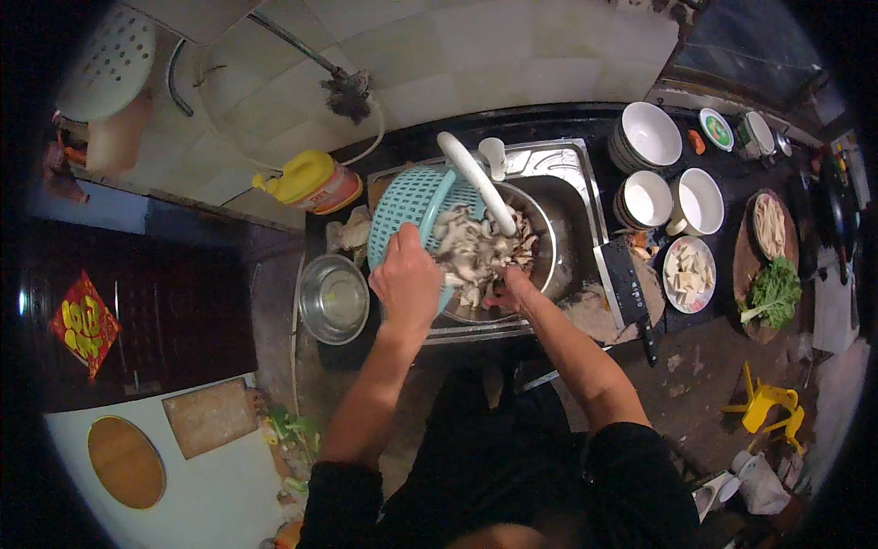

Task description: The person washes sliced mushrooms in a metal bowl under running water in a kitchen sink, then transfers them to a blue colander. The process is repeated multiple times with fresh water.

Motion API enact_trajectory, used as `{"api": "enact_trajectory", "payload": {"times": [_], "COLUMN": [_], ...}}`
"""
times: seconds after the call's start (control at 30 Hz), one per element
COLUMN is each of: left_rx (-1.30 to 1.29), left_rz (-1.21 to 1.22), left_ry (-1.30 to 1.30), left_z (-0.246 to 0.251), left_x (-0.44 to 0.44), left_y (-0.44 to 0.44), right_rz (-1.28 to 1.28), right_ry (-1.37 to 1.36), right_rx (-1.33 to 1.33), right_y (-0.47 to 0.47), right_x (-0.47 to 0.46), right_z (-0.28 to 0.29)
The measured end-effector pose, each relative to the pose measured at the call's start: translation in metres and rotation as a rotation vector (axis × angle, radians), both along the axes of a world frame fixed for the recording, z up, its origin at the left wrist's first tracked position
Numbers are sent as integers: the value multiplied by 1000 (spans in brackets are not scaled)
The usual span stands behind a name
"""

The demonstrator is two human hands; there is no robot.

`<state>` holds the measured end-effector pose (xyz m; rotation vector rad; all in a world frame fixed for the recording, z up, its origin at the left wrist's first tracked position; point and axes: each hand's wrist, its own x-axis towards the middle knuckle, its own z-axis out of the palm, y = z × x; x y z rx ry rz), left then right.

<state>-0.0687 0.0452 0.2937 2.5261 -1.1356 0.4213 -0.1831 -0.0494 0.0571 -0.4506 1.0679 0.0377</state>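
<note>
My left hand (pixel 409 278) grips the rim of a light-blue plastic colander (pixel 405 206), which is tilted on its side over a round steel basin (pixel 549 240) in the sink. Torn or sliced mushrooms (pixel 470 243) lie across the colander's mouth and the basin, some of them blurred. With fingers partly spread, my right hand (pixel 513 291) touches the mushrooms at the basin's near side; its fingertips are partly hidden among them. Above the pile arches a white faucet spout (pixel 477 178).
Left of the sink stand a metal bowl (pixel 334 299) and a yellow-capped jug (pixel 312 182). To the right, a cleaver (pixel 621 285) lies near the counter edge, its black handle overhanging. Beyond it are a plate of white cubes (pixel 689 274), stacked bowls (pixel 645 137) and a board with leafy greens (pixel 774 295).
</note>
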Motion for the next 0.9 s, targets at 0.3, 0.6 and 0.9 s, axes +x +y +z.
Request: {"api": "enact_trajectory", "payload": {"times": [0.3, 0.6, 0.9], "left_rx": [-58, -579, -1425], "left_rz": [27, 385, 700], "left_ry": [126, 517, 994], "left_z": [15, -19, -114], "left_x": [15, 106, 101], "left_y": [24, 141, 256], "right_rz": [317, 460, 609], "right_ry": [-2, 164, -11], "right_rx": [-619, -1170, -1384], "right_y": [6, -26, -38], "right_x": [-11, -25, -1], "right_z": [-61, -26, -8]}}
